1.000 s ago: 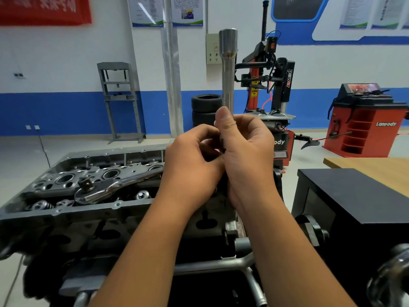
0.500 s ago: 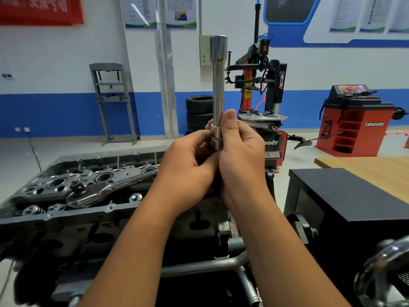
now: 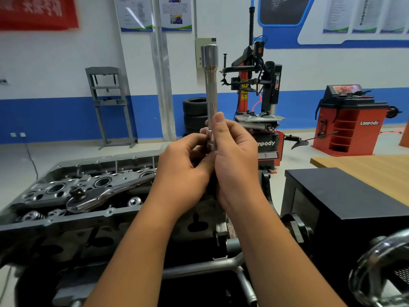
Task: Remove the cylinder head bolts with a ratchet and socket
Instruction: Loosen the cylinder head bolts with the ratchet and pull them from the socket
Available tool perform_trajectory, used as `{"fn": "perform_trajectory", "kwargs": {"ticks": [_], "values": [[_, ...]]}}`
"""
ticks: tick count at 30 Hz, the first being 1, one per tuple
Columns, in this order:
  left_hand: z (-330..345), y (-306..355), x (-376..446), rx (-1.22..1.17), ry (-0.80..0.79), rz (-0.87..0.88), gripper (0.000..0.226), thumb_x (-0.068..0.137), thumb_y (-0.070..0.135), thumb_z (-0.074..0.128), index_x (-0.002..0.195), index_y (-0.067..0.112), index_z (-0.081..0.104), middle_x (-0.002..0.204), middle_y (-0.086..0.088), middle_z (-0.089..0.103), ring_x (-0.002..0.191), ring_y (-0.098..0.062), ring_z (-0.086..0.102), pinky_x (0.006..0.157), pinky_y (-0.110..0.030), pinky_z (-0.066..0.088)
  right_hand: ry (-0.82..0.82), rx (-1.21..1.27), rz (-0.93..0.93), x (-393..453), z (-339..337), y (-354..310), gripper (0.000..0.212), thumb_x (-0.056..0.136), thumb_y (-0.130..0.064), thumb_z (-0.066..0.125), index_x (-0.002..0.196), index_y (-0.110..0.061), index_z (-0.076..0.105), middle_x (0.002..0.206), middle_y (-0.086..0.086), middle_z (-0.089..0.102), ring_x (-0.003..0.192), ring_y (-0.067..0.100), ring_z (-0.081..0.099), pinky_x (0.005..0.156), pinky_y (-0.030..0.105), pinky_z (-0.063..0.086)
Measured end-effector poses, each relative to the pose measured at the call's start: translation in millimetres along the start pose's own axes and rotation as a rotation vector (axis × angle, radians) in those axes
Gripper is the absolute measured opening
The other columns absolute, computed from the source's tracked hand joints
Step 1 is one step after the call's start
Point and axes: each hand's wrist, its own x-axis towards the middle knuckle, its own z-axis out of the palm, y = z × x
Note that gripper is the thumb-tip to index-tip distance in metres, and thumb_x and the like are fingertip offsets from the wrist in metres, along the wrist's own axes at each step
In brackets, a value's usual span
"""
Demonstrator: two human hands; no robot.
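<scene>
Your left hand (image 3: 183, 167) and right hand (image 3: 232, 160) both pinch the long shiny metal socket bar (image 3: 210, 85) pointing to 12 o'clock; a weak pinch could drop it onto the grey metal cylinder head (image 3: 73, 196) at 9 o'clock.

Head-worn view, facing forward — slightly downward; close above both hands

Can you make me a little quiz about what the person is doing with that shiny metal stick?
1. True or false: the ratchet is lying on the cylinder head.
2. Which hands hold the extension bar? A) left only B) right only C) both
3. Fill in: the bar stands nearly ____.

Key:
1. True.
2. C: the left hand and the right hand both grip its lower end.
3. Upright.
</scene>
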Motion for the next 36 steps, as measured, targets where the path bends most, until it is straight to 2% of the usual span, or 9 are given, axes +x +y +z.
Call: {"fn": "perform_trajectory", "kwargs": {"ticks": [4,9,14,18,21,24,27,32,36], "values": [[1.2,-0.5,0.4,0.087,0.048,0.026,0.022,0.094,0.018,0.076,0.104,0.038,0.073,0.092,0.019,0.077,0.085,0.000,0.074,0.073,-0.025,0.063,-0.002,-0.009,-0.036,0.0,-1.4,0.3,0.028,0.089,-0.040,0.076,0.091,-0.014,0.065,0.083,0.006,0.070,0.071,0.017,0.068,0.067,0.035,0.058],[-2.0,1.5,0.8,-0.034,-0.049,-0.027,0.019,0.103,0.018,0.065,0.113,0.033,0.072,0.097,0.009,0.080,0.083,-0.007,0.076,0.069,-0.031,0.061,-0.006,-0.012,-0.030,-0.5,1.8,0.1,0.032,0.090,-0.046,0.066,0.078,-0.017,0.069,0.077,0.006,0.065,0.074,0.021,0.062,0.071,0.039,0.055],[1.5,-2.5,0.5,0.063,0.057,0.025,0.023,0.095,0.021,0.075,0.114,0.034,0.077,0.096,0.013,0.079,0.091,-0.004,0.075,0.083,-0.040,0.064,-0.019,-0.028,-0.057,-2.2,-3.2,0.4,0.027,0.085,-0.038,0.079,0.095,-0.017,0.065,0.080,0.002,0.072,0.071,0.017,0.070,0.066,0.031,0.058],[-0.6,-1.6,0.3,0.014,-0.003,0.012,0.021,0.102,0.022,0.067,0.111,0.040,0.075,0.099,0.015,0.079,0.095,-0.004,0.075,0.087,-0.044,0.064,0.005,-0.042,-0.057,-3.4,-0.4,-1.5,0.039,0.083,-0.051,0.071,0.093,-0.013,0.069,0.087,0.003,0.074,0.082,0.017,0.070,0.078,0.038,0.062],[-3.5,-2.9,1.4,-0.009,-0.041,-0.005,0.024,0.104,0.018,0.064,0.116,0.036,0.072,0.103,0.012,0.079,0.096,-0.008,0.075,0.088,-0.048,0.063,0.009,-0.043,-0.046,-2.7,2.5,-2.2,0.035,0.089,-0.048,0.067,0.091,-0.013,0.070,0.085,0.003,0.073,0.083,0.017,0.070,0.084,0.041,0.061],[-2.5,-3.9,0.9,-0.034,-0.012,-0.008,0.029,0.100,0.013,0.068,0.123,0.030,0.073,0.105,0.010,0.079,0.099,-0.007,0.075,0.091,-0.046,0.063,0.025,-0.017,-0.029,-2.0,4.0,-1.8,0.029,0.090,-0.044,0.072,0.090,-0.015,0.068,0.083,0.005,0.072,0.079,0.020,0.068,0.080,0.043,0.059],[-0.1,-4.4,0.2,0.020,0.023,0.043,0.030,0.096,0.014,0.073,0.120,0.033,0.076,0.099,0.013,0.079,0.094,-0.003,0.075,0.088,-0.042,0.063,0.036,0.000,-0.047,-1.7,3.7,-2.2,0.043,0.077,-0.051,0.081,0.092,-0.015,0.063,0.081,0.005,0.070,0.072,0.018,0.067,0.072,0.041,0.059],[0.7,-0.7,0.0,-0.021,-0.046,0.029,0.026,0.095,0.033,0.060,0.117,0.043,0.072,0.103,0.014,0.079,0.095,-0.009,0.075,0.089,-0.048,0.062,0.028,-0.001,-0.017,-0.6,1.8,0.2,0.050,0.078,-0.057,0.070,0.088,-0.008,0.070,0.082,0.011,0.066,0.080,0.026,0.064,0.083,0.051,0.057],[1.5,-5.1,1.7,-0.024,0.018,0.037,0.025,0.100,0.018,0.069,0.111,0.040,0.072,0.099,0.013,0.079,0.094,-0.006,0.075,0.090,-0.045,0.063,0.021,0.069,0.026,-0.7,2.9,-1.8,0.052,0.081,-0.054,0.067,0.084,-0.002,0.067,0.084,0.018,0.060,0.079,0.030,0.058,0.078,0.050,0.052]]}}
